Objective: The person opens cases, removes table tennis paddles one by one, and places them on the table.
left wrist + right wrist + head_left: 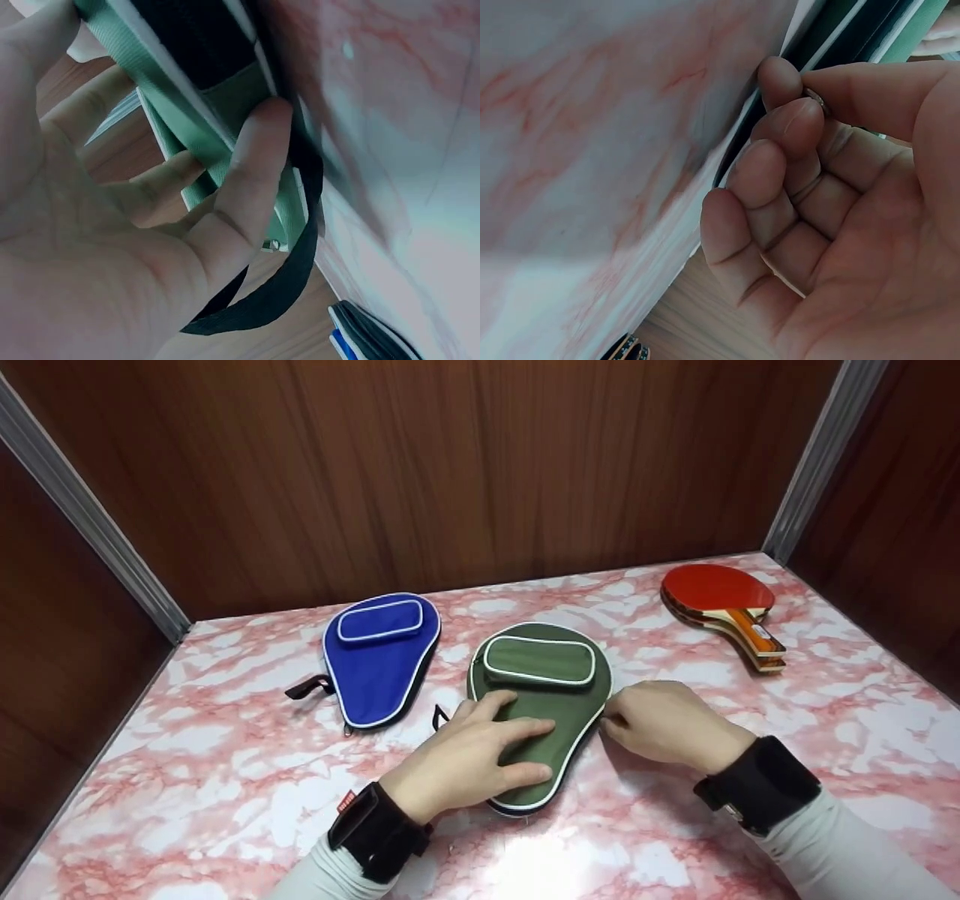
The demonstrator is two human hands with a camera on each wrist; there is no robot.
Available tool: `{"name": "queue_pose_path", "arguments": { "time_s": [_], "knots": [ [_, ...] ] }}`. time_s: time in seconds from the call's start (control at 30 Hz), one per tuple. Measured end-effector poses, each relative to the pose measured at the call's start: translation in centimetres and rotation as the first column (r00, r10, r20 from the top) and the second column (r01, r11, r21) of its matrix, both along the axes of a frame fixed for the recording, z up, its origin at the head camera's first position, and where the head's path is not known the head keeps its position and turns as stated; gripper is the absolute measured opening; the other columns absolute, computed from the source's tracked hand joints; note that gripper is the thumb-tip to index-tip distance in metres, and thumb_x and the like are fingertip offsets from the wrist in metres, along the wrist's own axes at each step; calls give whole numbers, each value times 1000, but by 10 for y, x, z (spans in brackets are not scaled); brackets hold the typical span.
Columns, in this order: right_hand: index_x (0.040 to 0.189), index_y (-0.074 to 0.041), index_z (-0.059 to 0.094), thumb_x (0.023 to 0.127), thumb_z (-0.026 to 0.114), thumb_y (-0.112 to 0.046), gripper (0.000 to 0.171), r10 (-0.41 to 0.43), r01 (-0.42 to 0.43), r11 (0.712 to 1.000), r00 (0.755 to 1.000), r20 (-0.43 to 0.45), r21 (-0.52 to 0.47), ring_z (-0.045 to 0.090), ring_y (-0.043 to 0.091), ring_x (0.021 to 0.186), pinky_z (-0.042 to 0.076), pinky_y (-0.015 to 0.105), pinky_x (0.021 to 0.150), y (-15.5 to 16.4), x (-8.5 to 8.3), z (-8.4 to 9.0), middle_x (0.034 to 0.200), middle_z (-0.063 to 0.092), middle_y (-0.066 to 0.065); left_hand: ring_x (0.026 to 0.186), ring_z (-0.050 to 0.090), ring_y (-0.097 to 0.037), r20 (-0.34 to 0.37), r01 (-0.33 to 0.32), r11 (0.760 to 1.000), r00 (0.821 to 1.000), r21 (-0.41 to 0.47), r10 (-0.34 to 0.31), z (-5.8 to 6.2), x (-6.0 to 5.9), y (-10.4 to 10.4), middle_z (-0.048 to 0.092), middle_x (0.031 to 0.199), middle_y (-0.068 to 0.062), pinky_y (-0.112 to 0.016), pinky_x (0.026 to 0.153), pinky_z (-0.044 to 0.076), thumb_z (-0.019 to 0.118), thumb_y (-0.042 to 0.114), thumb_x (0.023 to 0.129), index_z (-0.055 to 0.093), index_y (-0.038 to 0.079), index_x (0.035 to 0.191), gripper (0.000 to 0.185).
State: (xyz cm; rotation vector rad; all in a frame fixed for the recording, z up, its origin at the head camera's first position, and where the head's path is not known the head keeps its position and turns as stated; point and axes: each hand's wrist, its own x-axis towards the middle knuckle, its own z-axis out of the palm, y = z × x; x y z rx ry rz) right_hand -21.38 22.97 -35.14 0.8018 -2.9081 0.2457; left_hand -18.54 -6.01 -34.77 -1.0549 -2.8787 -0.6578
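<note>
A green paddle case [536, 705] with white piping and a raised front pocket lies on the table, its narrow end toward me. My left hand [476, 757] rests spread on the case's lower left, thumb and fingers on the fabric. In the left wrist view, one finger [251, 172] bears on the side edge near a black strap [277, 300]. At the case's right edge, my right hand [660, 724] pinches a small metal zipper pull [817, 99] between thumb and forefinger, mostly hidden by the fingertips. Its other fingers curl in toward the palm.
A blue paddle case [382, 667] with a black strap lies to the left. Two stacked table tennis paddles [716, 589], red side up, lie at the back right. Wooden panels [480, 472] close off the back and both sides of the marbled table [225, 780].
</note>
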Motion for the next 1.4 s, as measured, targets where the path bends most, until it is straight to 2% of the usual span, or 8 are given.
{"name": "queue_pose_path", "arguments": {
  "time_s": [0.17, 0.33, 0.43, 0.7, 0.9, 1.07, 1.4],
  "knots": [
    [66, -24, 57, 98, 70, -16, 35, 10, -10, 1000, 1000, 1, -4, 50, 14, 59, 47, 45, 62, -1, 0, 0, 62, 48, -8, 144, 50, -45, -6, -2, 1000, 1000, 3, 2, -1, 1, 4, 48, 165, -19, -54, 117, 45, 74, 56, 103, 68, 34, 153, 55],
    [67, -24, 58, 98, 70, -16, 34, 6, -6, 1000, 1000, -14, -6, 51, 14, 60, 48, 45, 62, -1, 1, 0, 62, 48, -8, 156, 41, -43, 77, 53, 999, 996, -12, -52, 4, -2, -2, 44, 170, -19, -58, 122, 39, 77, 47, 103, 65, 33, 156, 56],
    [67, -24, 59, 98, 70, -16, 34, 0, 0, 1000, 1000, -18, -5, 52, 14, 60, 49, 45, 63, -1, 1, 0, 62, 49, -8, 160, 36, -40, 101, 87, 996, 991, -17, -85, 6, -3, -5, 42, 172, -20, -59, 125, 35, 79, 42, 102, 65, 31, 156, 57],
    [69, -24, 61, 99, 70, -16, 33, 10, -10, 1000, 1000, 1, -1, 55, 14, 62, 50, 47, 64, -1, 1, -1, 63, 51, -8, 144, 49, -41, -28, 55, 997, 998, -47, -56, -1, -4, -3, 50, 165, -14, -53, 116, 46, 80, 55, 98, 66, 38, 155, 60],
    [70, -23, 62, 100, 70, -16, 32, 21, -21, 1000, 1000, 21, 0, 55, 15, 62, 51, 47, 65, -5, 2, 0, 64, 51, -8, 143, 49, -41, -71, 62, 998, 995, -16, -63, -5, -4, -3, 51, 162, -14, -53, 114, 47, 80, 56, 98, 68, 37, 153, 60],
    [70, -24, 62, 100, 70, -16, 32, 30, -30, 1000, 999, 15, 5, 58, 15, 63, 52, 49, 68, -5, 4, -1, 64, 53, -8, 143, 49, -41, -81, 58, 998, 995, -26, -60, -6, -4, -1, 51, 162, -14, -53, 115, 47, 79, 58, 98, 67, 37, 154, 61],
    [68, -23, 61, 97, 72, -13, 32, 77, -77, 997, 996, -48, -4, 58, 16, 61, 50, 48, 64, -9, 6, -5, 61, 50, -10, 143, 49, -41, -82, 54, 998, 995, -15, -55, -6, -4, -2, 51, 162, -15, -54, 113, 49, 80, 58, 97, 68, 37, 153, 61]
  ]
}}
